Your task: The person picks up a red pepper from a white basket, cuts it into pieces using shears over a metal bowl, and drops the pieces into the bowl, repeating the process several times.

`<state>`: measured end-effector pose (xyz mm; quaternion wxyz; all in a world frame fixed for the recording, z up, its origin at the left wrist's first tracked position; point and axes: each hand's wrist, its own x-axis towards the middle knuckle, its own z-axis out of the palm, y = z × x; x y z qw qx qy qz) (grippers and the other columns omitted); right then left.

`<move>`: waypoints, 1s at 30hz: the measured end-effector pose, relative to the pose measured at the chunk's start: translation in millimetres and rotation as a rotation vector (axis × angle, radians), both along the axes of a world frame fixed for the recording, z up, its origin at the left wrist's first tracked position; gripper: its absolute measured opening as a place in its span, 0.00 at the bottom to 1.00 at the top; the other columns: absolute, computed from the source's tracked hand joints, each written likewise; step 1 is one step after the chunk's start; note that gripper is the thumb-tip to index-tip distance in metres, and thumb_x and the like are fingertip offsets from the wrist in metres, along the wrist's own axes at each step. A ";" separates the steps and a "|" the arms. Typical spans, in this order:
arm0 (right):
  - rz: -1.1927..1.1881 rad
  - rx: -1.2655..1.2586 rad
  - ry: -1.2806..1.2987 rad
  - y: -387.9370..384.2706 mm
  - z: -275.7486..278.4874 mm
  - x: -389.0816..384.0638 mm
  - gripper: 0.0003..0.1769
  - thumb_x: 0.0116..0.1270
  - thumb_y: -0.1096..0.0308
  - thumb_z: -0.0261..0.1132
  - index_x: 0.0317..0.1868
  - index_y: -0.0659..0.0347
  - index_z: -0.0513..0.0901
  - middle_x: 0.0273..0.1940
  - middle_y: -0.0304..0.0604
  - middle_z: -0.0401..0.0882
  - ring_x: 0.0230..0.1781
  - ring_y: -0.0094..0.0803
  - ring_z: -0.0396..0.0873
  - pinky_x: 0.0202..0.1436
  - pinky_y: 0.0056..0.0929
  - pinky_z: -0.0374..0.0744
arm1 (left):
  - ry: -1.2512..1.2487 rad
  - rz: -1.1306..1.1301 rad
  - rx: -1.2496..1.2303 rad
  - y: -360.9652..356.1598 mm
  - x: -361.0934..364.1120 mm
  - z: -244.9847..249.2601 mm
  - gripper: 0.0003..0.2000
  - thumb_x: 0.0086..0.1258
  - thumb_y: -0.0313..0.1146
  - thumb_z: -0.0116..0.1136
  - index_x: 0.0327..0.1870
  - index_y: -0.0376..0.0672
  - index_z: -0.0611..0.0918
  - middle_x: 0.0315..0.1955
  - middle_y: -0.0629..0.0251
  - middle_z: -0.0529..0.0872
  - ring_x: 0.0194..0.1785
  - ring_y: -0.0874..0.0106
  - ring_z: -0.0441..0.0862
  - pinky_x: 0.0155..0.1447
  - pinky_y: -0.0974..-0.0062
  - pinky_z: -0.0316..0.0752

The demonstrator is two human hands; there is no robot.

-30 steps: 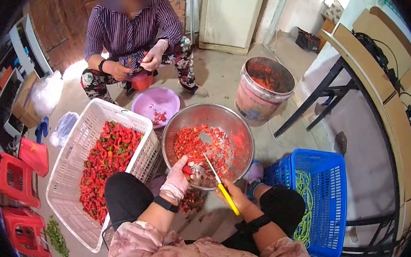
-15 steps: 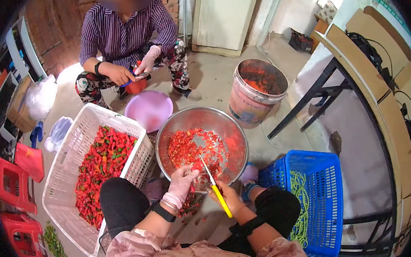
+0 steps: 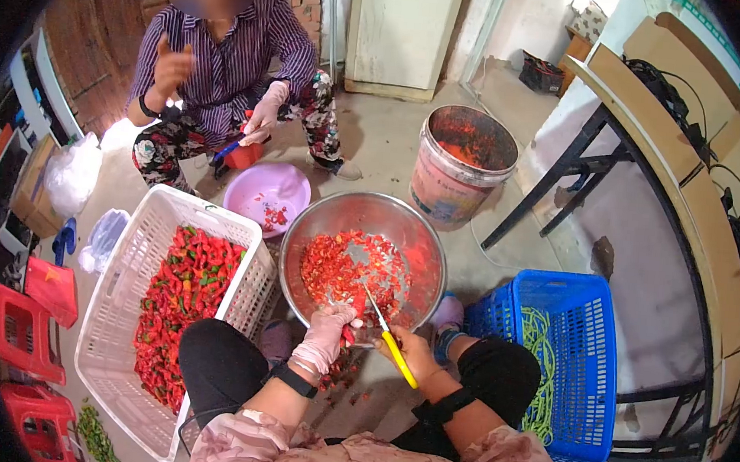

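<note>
My left hand (image 3: pixel 325 336), in a thin pale glove, is closed around a red chili pepper (image 3: pixel 358 300) at the near rim of a wide metal basin (image 3: pixel 427 279). A yellow-handled knife (image 3: pixel 401 359) is gripped in my right hand (image 3: pixel 412 353), its narrow blade pointing forward beside the pepper, over the basin. Chopped red chili (image 3: pixel 333 263) with pale seeds covers much of the basin's bottom. Left of my knees stands a white plastic crate (image 3: pixel 110 332) holding many whole red peppers (image 3: pixel 186 303), some partly green.
Opposite sits a co-worker (image 3: pixel 227 55), one bare hand raised, a gloved hand holding a blue-handled tool. A purple bowl (image 3: pixel 243 188) and red-stained bucket (image 3: pixel 448 181) lie beyond the basin. Right is a blue crate (image 3: pixel 589 370) with green beans; red stools (image 3: pixel 27 334) stand left.
The co-worker's bare hand has risen from the tool to chest height, while the gloved hand keeps hold of it. My hands have barely moved, still at the basin's near rim.
</note>
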<state>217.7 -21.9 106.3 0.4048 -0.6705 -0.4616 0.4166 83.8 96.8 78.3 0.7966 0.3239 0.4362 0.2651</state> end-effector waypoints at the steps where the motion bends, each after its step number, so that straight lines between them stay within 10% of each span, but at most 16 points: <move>1: 0.003 0.000 -0.001 -0.3 -6.7 1.8 0.15 0.61 0.63 0.62 0.42 0.64 0.71 0.26 0.35 0.68 0.28 0.20 0.65 0.32 0.21 0.68 | -0.019 -0.006 -0.004 1.6 -1.2 -0.2 0.04 0.63 0.28 0.52 0.31 0.37 0.78 0.20 0.60 0.81 0.11 0.76 0.69 0.14 0.81 0.64; 9: 0.004 -0.108 -0.248 -1.9 10.1 -3.8 0.23 0.57 0.55 0.64 0.45 0.62 0.70 0.31 0.51 0.77 0.33 0.41 0.78 0.37 0.34 0.74 | -0.081 -0.037 -0.053 -0.1 1.1 -4.9 0.04 0.63 0.27 0.51 0.32 0.36 0.77 0.21 0.58 0.81 0.12 0.74 0.70 0.14 0.80 0.65; 30: 0.094 -0.049 -0.378 -3.3 -6.2 9.0 0.32 0.53 0.46 0.64 0.49 0.63 0.70 0.31 0.54 0.78 0.32 0.49 0.78 0.36 0.40 0.75 | -0.016 -0.078 0.002 10.7 -2.4 -8.8 0.04 0.60 0.26 0.54 0.30 0.35 0.79 0.20 0.60 0.81 0.17 0.75 0.73 0.21 0.82 0.68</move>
